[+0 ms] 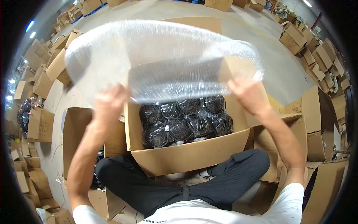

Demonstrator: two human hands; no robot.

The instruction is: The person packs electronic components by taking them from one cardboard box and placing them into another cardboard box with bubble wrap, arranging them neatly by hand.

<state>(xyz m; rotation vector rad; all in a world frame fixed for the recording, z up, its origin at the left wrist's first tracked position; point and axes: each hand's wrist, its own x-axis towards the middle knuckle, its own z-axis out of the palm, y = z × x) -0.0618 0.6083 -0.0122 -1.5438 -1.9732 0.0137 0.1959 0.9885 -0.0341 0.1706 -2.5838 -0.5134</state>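
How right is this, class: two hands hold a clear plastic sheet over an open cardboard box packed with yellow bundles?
The colour is wrong: the head view shows dark bundles, not yellow. The left hand and right hand do hold the clear plastic sheet over the open cardboard box.

Both hands [111,99] hold clear plastic sheeting [164,48] above an open carton [190,152].

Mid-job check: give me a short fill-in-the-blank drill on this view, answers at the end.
1. The clear plastic sheet spans between the left hand and the ____ hand.
2. The open box below it is made of ____.
3. The bundles inside are coloured ____.

Answers: right; cardboard; black.
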